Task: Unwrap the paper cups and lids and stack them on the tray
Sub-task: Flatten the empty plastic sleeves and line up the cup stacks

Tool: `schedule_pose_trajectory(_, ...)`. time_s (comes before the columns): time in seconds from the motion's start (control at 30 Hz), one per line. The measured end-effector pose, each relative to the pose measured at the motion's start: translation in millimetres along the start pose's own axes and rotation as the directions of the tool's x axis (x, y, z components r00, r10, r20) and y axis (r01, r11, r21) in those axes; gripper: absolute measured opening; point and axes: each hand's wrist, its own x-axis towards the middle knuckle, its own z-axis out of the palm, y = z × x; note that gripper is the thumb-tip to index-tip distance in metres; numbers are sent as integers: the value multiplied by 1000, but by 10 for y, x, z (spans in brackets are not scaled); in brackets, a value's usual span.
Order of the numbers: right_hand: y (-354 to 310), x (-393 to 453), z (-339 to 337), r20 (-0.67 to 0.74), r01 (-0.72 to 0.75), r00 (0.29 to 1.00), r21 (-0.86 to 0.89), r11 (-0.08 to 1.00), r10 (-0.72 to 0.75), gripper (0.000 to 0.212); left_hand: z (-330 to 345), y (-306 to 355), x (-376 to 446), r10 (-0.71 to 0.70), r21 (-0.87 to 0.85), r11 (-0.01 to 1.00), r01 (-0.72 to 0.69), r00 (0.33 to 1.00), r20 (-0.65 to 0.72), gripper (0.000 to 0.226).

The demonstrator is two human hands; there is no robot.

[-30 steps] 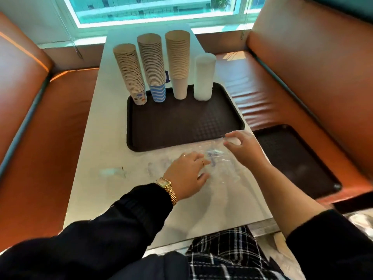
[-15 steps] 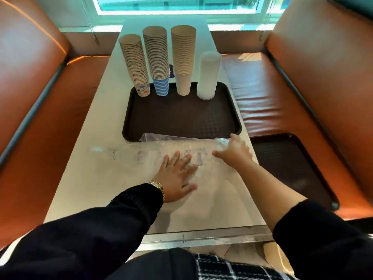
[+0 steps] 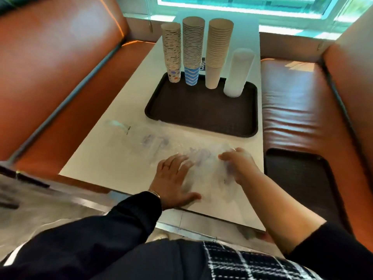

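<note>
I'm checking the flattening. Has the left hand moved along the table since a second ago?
Yes. The left hand has drawn back from the tray toward the table's near edge, flat on the plastic wrapper.

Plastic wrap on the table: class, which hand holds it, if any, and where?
The right hand pinches the plastic wrap at its right end; the left hand lies flat on it.

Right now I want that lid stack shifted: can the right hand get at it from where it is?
Probably yes. The right hand grips the plastic wrap near the table's front edge, and only bare tray lies between it and the lid stack. It would have to release the wrap first.
</note>
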Motion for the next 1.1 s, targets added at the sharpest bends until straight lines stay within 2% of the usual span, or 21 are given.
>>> schedule_pose_trajectory(0.1, 166, -140, -43, 73, -102, 993, 170, 980, 90, 18, 90, 236, -219, -102, -82, 993, 88, 976, -191, 91)
schedule_pose_trajectory(0.17, 286, -256, -29, 128, -145, 985, 225, 963, 119, 23, 101, 367, -273, -184, -117, 980, 159, 951, -247, 85)
schedule_pose_trajectory(0.3, 490, -485, -3, 235, -167, 967, 280, 945, 101, 18, 72, 453, -320, -413, -266, 894, 360, 892, -182, 42)
schedule_pose_trajectory(0.37, 527, -603, -59, 353, -161, 934, 298, 941, 48, 11, 34, 425, -378, -499, -424, 804, 416, 861, -102, 40)
schedule_pose_trajectory(0.43, 554, -638, -189, 430, -161, 903, 318, 934, 10, 20, -30, 417, -463, -537, -478, 747, 462, 844, -24, 36)
schedule_pose_trajectory(0.47, 564, -629, -260, 414, -133, 910, 310, 941, -7, 26, -59, 415, -511, -540, -478, 746, 464, 841, -27, 36)
schedule_pose_trajectory(0.5, 595, -589, -326, 360, -31, 931, 245, 969, -62, 28, -66, 400, -563, -545, -492, 736, 466, 838, -22, 36)
schedule_pose_trajectory(0.53, 628, -540, -390, 293, 136, 943, 87, 987, -156, 28, -82, 389, -613, -541, -519, 721, 460, 841, -5, 36)
schedule_pose_trajectory(0.57, 669, -473, -455, 254, 327, 925, -153, 933, -283, 35, -72, 369, -658, -526, -553, 701, 451, 850, 27, 35)
schedule_pose_trajectory(0.6, 700, -394, -483, 273, 471, 879, -367, 802, -391, 48, -56, 342, -710, -498, -575, 692, 436, 865, 57, 35)
schedule_pose_trajectory(0.67, 702, -254, -458, 433, 648, 759, -576, 498, -487, 76, -71, 302, -788, -429, -574, 719, 391, 900, 76, 38)
schedule_pose_trajectory(0.7, 685, -229, -398, 537, 725, 680, -595, 347, -500, 83, -90, 298, -809, -409, -577, 725, 376, 909, 78, 40)
schedule_pose_trajectory(0.73, 676, -197, -319, 642, 805, 569, -561, 190, -515, 83, -117, 302, -820, -391, -581, 731, 359, 917, 74, 42)
schedule_pose_trajectory(0.8, 668, -158, -135, 767, 894, 352, -446, -52, -536, 71, -122, 286, -833, -388, -610, 696, 378, 913, 124, 47)
schedule_pose_trajectory(0.83, 665, -147, -44, 782, 904, 305, -417, -92, -543, 63, -148, 284, -831, -418, -654, 629, 421, 892, 173, 45)
schedule_pose_trajectory(0.9, 658, -121, 86, 779, 914, 266, -391, -108, -568, 42, -223, 329, -814, -502, -724, 452, 521, 819, 277, 34)
schedule_pose_trajectory(0.93, 662, -106, 170, 763, 925, 276, -376, -54, -585, 38, -247, 332, -804, -562, -729, 401, 554, 778, 282, 35)
schedule_pose_trajectory(0.97, 628, -132, 238, 718, 920, 357, -380, 94, -597, 34, -243, 328, -777, -635, -714, 374, 591, 725, 266, 38)
schedule_pose_trajectory(1.03, 506, -172, 402, 563, 739, 669, -430, 519, -486, 27, -250, 317, -698, -787, -725, 294, 623, 588, 187, 31)
schedule_pose_trajectory(1.07, 449, -166, 479, 488, 624, 773, -465, 628, -406, 24, -260, 308, -639, -828, -760, 263, 594, 543, 137, 23)
schedule_pose_trajectory(1.1, 399, -151, 571, 441, 572, 815, -510, 643, -375, 26, -247, 257, -596, -857, -790, 228, 569, 502, 114, 19)
